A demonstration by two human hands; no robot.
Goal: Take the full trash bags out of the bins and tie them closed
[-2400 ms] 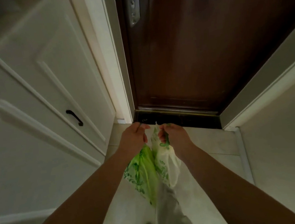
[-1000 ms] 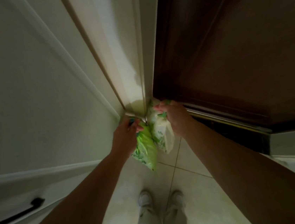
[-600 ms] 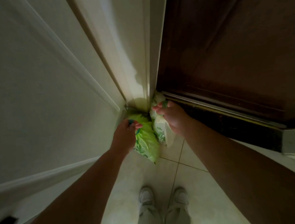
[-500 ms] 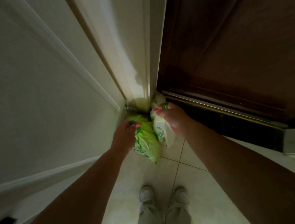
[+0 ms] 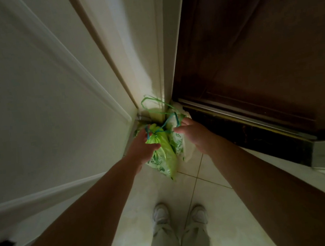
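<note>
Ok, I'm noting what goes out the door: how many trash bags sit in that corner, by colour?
Light green plastic drawstring trash bag: 1
White plastic trash bag with green print: 1
Total: 2

Two trash bags [image 5: 161, 157] [image 5: 178, 143], two hands [image 5: 142, 149] [image 5: 196, 136], two white shoes [image 5: 161, 214] [image 5: 198, 214], one brown door [image 5: 250, 52].

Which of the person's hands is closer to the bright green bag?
Left. The left hand lies against the green bag's gathered neck. The right hand is on its far side, over the white bag.
</note>
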